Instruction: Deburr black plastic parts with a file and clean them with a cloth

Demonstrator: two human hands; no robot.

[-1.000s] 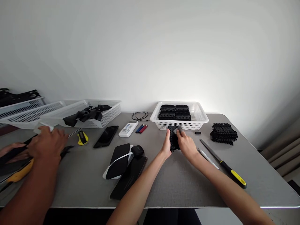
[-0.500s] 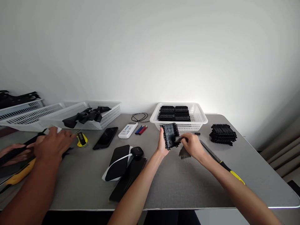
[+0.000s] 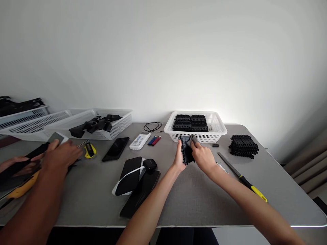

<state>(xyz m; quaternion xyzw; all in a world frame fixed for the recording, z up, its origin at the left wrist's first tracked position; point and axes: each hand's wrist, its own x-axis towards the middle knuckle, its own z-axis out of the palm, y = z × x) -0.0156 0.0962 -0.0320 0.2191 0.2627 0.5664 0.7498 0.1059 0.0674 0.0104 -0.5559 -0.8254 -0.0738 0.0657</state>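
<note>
Just right of and below the frame's centre, the right hand (image 3: 204, 158), pinching, and the left hand (image 3: 180, 158), clasping, meet at a flat black part (image 3: 187, 151), toothed along its left edge; the pinched grey pad (image 3: 195, 140) may be cloth.

Left grip (image 3: 180, 156) clasps upright; right grip (image 3: 203, 157) curls just beside it.

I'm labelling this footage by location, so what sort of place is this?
Probably a small workshop: black parts sit in a basket, a file lies on the table, and a co-worker's hand is busy alongside.
</note>
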